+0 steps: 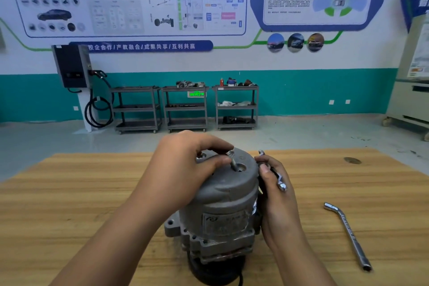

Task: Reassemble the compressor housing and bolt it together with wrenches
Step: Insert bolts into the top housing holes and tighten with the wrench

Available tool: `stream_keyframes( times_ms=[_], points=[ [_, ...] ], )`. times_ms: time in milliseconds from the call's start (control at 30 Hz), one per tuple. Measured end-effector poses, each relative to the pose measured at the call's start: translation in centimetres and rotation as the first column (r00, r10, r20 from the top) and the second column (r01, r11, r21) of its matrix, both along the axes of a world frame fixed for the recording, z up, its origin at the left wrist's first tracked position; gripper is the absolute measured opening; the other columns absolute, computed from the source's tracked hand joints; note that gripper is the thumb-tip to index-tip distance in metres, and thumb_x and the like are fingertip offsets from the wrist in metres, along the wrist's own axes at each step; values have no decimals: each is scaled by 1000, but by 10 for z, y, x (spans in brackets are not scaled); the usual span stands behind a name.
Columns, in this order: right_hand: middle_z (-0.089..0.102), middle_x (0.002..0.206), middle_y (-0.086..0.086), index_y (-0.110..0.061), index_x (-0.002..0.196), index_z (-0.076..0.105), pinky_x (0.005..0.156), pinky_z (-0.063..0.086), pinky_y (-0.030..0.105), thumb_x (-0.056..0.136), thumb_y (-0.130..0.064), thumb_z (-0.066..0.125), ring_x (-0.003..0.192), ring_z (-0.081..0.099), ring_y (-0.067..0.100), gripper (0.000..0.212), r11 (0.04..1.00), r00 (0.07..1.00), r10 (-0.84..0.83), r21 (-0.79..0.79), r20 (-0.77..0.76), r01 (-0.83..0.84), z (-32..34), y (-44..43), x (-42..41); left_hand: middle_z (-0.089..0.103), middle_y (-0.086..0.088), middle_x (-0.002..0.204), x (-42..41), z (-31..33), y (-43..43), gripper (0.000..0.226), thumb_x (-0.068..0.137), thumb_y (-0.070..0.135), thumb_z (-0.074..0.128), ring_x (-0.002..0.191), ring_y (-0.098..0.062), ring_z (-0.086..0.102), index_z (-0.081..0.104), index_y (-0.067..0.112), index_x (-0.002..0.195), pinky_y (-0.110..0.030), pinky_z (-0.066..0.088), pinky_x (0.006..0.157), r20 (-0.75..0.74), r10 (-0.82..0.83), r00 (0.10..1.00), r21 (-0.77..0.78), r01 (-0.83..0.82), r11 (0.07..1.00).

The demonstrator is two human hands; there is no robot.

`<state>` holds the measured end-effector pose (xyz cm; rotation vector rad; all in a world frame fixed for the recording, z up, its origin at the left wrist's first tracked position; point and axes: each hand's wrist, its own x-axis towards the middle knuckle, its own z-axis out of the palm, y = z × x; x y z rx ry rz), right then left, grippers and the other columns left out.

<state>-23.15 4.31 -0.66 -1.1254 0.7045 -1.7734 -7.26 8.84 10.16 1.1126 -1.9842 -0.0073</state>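
Note:
A grey metal compressor housing (222, 211) stands upright on the wooden table (69, 204). My left hand (185, 169) rests over its top cover, and its thumb and fingers pinch a long bolt (232, 162) that stands tilted in a hole in the cover. My right hand (276, 197) presses against the housing's right side. It holds several more bolts (279, 181), whose heads stick out above and below the fingers.
A bent socket wrench (348, 234) lies on the table to the right of the housing. A dark knot (352, 160) marks the table's far right. Three shelf carts (185, 109) and a wall charger (72, 67) stand far behind.

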Motion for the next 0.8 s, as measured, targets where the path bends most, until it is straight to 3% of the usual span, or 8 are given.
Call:
stream_keyframes(
  times_ms=[167, 300, 400, 467, 500, 567, 633, 800],
  points=[
    [68, 106, 0, -32, 97, 66, 61, 53, 23, 78, -37, 57, 87, 69, 14, 21, 1000, 1000, -4, -9, -2, 4, 1, 0, 1, 59, 34, 95, -4, 5, -2, 19, 79, 28, 72, 78, 22, 45, 74, 32, 98, 4, 29, 76, 107, -18, 994, 44, 13, 999],
    [64, 118, 3, -37, 109, 62, 69, 54, 25, 89, -59, 43, 99, 66, 16, 35, 1000, 1000, 1, -8, -9, -2, 1, 3, 2, 68, 19, 105, -10, 5, -6, 22, 83, 29, 69, 100, 12, 42, 72, 31, 105, 6, 29, 76, 158, -34, 987, 106, 17, 994],
    [65, 117, 1, -45, 115, 58, 76, 53, 29, 80, -69, 32, 103, 65, 16, 50, 996, 995, -82, -29, -62, 80, 1, 2, -2, 64, 29, 99, -7, 2, -4, 20, 82, 31, 70, 85, 13, 51, 71, 37, 102, 4, 32, 76, 87, -46, 995, 167, 31, 986],
    [69, 105, 2, -36, 114, 60, 77, 51, 28, 83, -63, 31, 96, 66, 17, 51, 993, 995, -94, -67, 18, 95, 4, 1, -4, 60, 33, 100, -3, -1, 0, 19, 81, 39, 68, 94, 12, 52, 67, 46, 98, -3, 37, 86, 45, -75, 996, 219, 64, 974],
    [70, 96, 4, -29, 113, 62, 75, 52, 27, 84, -60, 31, 89, 66, 19, 52, 994, 994, -70, -75, 86, 76, 6, 0, -6, 56, 32, 107, -2, -3, 2, 17, 81, 44, 65, 102, 11, 49, 63, 51, 96, -16, 37, 98, 52, -77, 996, 229, 63, 971],
    [67, 80, 4, -20, 108, 62, 70, 51, 26, 82, -56, 31, 76, 62, 18, 54, 997, 978, -11, -76, 208, 27, 10, -1, -10, 43, 31, 121, 0, -6, 7, 14, 79, 55, 55, 118, 6, 37, 53, 60, 92, -44, 15, 115, 121, -20, 992, 210, -6, 978],
    [62, 72, 2, -16, 103, 63, 66, 49, 24, 82, -55, 30, 68, 57, 15, 55, 998, 964, 10, -63, 267, 7, 15, -1, -15, 35, 31, 126, 3, -8, 11, 25, 76, 63, 44, 123, 5, 28, 51, 63, 100, -44, -7, 115, 187, 33, 982, 170, -66, 983],
    [60, 77, -4, -18, 81, 67, 57, 44, 20, 100, -36, 29, 61, 51, 7, 46, 976, 956, -141, -125, 259, 178, 41, 4, -31, 34, 38, 123, 5, -14, 16, 30, 71, 73, 36, 125, 10, 24, 35, 76, 101, -42, -12, 114, 156, -23, 988, 231, -14, 973]
  ],
)
